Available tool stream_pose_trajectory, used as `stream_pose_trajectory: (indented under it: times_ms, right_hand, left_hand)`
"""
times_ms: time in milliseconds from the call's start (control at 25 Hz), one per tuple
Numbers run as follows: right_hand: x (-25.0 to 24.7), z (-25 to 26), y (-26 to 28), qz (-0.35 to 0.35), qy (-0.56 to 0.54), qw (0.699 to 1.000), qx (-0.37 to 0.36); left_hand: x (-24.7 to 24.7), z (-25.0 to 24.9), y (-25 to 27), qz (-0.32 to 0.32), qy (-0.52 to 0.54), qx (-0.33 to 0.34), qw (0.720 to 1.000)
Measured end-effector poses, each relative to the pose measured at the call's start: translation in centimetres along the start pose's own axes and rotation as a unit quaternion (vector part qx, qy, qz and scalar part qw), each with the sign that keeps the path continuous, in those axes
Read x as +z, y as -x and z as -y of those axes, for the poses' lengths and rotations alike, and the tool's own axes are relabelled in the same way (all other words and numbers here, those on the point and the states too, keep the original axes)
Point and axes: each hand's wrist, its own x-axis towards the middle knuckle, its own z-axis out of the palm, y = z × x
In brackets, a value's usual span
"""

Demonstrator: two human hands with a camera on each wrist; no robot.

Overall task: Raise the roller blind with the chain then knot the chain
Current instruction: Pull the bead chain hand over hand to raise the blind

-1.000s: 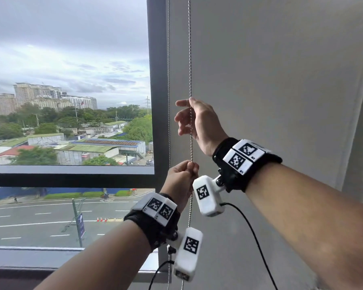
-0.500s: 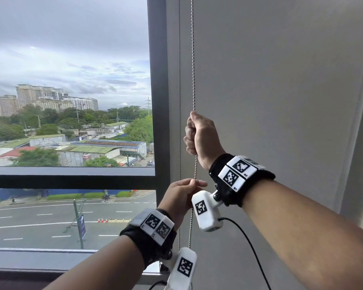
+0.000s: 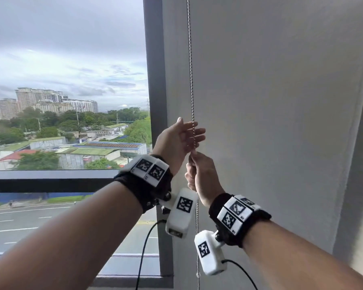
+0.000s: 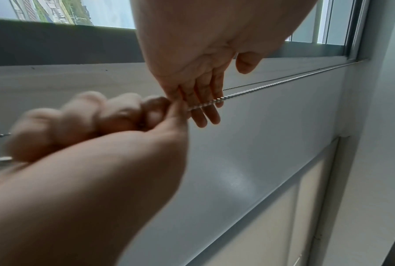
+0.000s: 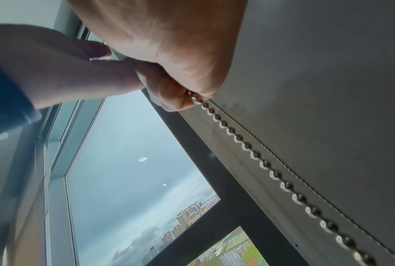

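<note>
In the head view, a beaded metal chain (image 3: 190, 65) is seen hanging straight down in front of the grey roller blind (image 3: 270, 101), just beside the dark window frame (image 3: 154, 80). The right hand (image 3: 201, 174) is closed in a fist around the chain, its fingers (image 3: 189, 176) curled tight on it, and the chain is seen again below the fist, running down past the wrist-worn cameras. The left hand (image 3: 177, 141) is held directly above the right one, its fingers (image 3: 195, 136) straight and spread, with the chain passing across them; no grip by this hand is shown. Beyond the glass, buildings, trees and a road under a cloudy sky are visible. In the left wrist view, the left hand (image 4: 205, 59) is shown flat with its fingers (image 4: 205, 108) extended, and the chain (image 4: 260, 88) is laid across their tips, while the blurred right hand (image 4: 96, 122) is clenched on the same strand right next to them. In the right wrist view, the right hand (image 5: 169, 54) is seen wrapped around the chain (image 5: 255, 154), which emerges from under the curled little finger and runs along the blind (image 5: 328, 90); the left hand (image 5: 55, 72) lies touching it at the left.
</note>
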Motion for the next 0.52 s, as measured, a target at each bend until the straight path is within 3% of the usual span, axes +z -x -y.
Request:
stream_pose_trajectory:
  times_ms: [360, 520]
  right_hand:
    - [-2.3, -3.7, 0.7, -0.031, 0.080, 0.994, -0.072]
    - [-2.5, -5.0, 1.2, -0.014, 0.060, 0.996, -0.064]
  left_hand:
    - [2.4, -0.7, -1.5, 0.004, 0.009, -0.021, 1.000]
    - [2.2, 0.6, -1.5, -0.016, -0.032, 0.026, 0.999]
